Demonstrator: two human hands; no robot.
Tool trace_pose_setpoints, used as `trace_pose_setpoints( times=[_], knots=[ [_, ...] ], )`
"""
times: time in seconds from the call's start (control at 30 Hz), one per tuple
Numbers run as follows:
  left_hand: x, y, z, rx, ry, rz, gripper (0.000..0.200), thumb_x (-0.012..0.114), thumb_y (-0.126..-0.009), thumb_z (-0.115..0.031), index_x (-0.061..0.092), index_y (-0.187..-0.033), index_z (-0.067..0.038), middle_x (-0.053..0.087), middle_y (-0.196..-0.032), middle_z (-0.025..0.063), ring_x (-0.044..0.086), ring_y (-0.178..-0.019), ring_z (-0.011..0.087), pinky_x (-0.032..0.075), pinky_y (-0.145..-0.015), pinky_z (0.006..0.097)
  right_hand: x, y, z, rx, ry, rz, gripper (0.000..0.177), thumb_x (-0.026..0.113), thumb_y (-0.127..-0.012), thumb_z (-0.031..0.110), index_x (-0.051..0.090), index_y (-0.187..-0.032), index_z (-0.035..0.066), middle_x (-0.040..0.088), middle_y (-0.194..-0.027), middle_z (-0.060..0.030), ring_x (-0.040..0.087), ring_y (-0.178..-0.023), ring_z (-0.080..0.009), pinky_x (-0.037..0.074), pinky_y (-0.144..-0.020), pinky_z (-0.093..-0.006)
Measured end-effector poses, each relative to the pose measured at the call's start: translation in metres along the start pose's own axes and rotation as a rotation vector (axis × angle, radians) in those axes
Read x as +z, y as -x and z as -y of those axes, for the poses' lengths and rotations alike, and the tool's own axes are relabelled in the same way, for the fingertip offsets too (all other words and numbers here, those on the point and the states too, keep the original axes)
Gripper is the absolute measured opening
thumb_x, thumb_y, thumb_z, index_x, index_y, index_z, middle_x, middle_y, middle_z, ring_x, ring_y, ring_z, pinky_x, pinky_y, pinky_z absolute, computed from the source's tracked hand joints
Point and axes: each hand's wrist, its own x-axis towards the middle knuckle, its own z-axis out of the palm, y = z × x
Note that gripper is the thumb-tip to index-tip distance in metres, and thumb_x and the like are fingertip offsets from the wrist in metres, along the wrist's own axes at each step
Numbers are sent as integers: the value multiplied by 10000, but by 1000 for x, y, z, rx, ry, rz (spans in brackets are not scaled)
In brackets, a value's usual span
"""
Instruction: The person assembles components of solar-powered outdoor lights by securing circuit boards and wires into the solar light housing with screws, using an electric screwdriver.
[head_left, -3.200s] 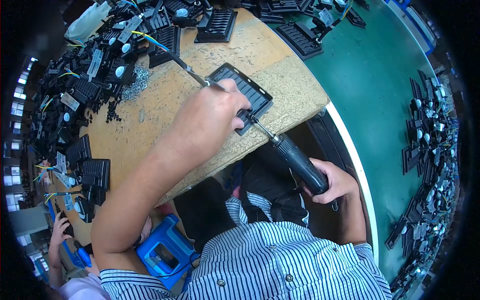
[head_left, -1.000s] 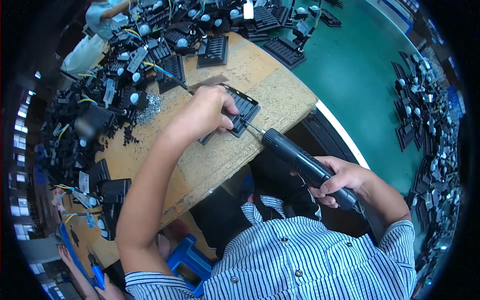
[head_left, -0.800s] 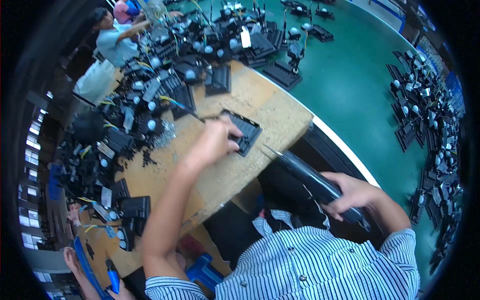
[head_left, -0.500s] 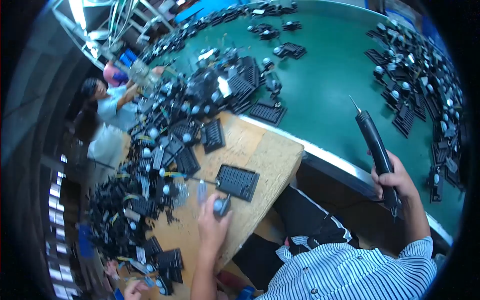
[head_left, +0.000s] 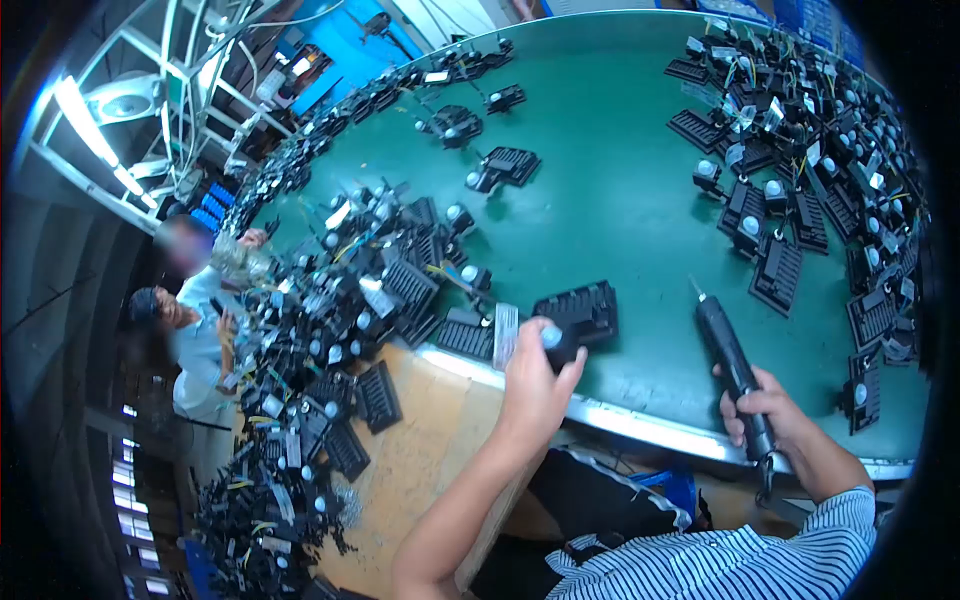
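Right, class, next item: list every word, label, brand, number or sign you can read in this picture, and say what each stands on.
Readable text: none.
Pale tag beside the left hand, which holds a finned black sensor light: too small and blurred to read.
Pale labels in the heap of similar lights: also unreadable.
Black electric screwdriver in the right hand: no lettering can be made out.
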Motion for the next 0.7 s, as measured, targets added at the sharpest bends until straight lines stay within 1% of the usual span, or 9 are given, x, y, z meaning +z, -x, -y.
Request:
trace_pose_setpoints(
  times=[0.1,0.23,0.27,0.3,0.37,0.43,0.5,0.63,0.7],
  knots=[
    [53,-72,29,10,-55,-54,530,708,-747,-133,389,-1136,34,524,-943,270,539,-896,396,424,-797,429,-1,-3,4,82,-55,22,631,618,-701,50,327,-1259,17,544,-743,-157,578,-582,-232,497,-524,-365],
    [86,-181,75,-8,-484,-434,782,705,-753,-133,220,-1342,42,393,-1215,306,454,-1088,425,385,-922,444,-6,-8,4,109,-80,55,658,630,-689,27,311,-1264,12,538,-714,-166,583,-579,-237,504,-532,-374],
    [85,-190,63,-67,-423,-435,819,711,-736,-115,210,-1367,32,364,-1282,299,440,-1124,428,382,-943,437,-5,-10,5,116,-80,54,664,633,-687,24,308,-1266,13,538,-715,-167,584,-578,-239,504,-530,-377],
    [76,-185,59,182,-312,-231,736,714,-718,-101,309,-1319,28,387,-1298,281,423,-1143,448,387,-944,436,-4,-8,8,137,-82,51,670,635,-684,21,306,-1267,14,537,-715,-168,586,-577,-242,505,-528,-380],
    [61,-149,46,470,-221,93,497,714,-700,-78,501,-1139,17,513,-1135,224,491,-1031,407,420,-878,421,-2,-7,11,154,-103,11,681,640,-677,18,303,-1269,17,538,-716,-168,588,-581,-245,506,-523,-380],
    [37,-97,29,504,-246,55,226,705,-701,-65,581,-879,-4,559,-868,163,534,-819,349,445,-730,406,-4,-9,8,168,-134,-5,704,658,-662,24,303,-1271,23,539,-717,-168,591,-575,-252,512,-505,-377],
    [11,-52,39,410,-278,26,142,704,-707,-66,572,-734,-21,512,-715,123,509,-658,296,419,-618,399,-5,-11,5,157,-131,-18,715,666,-644,31,312,-1265,21,541,-711,-163,588,-554,-250,514,-491,-369],
    [-33,-16,84,-81,-467,-252,148,694,-739,-116,594,-744,-6,551,-731,110,544,-704,285,430,-651,403,-3,-12,2,116,-81,-26,727,674,-617,70,330,-1254,14,539,-683,-147,578,-515,-236,509,-467,-358],
    [-30,-41,101,78,-623,-448,164,672,-761,-160,639,-777,0,598,-816,117,564,-820,279,434,-745,398,3,-10,1,67,-20,-64,712,677,-630,124,342,-1247,6,533,-665,-135,565,-490,-212,497,-438,-335]
  ],
)
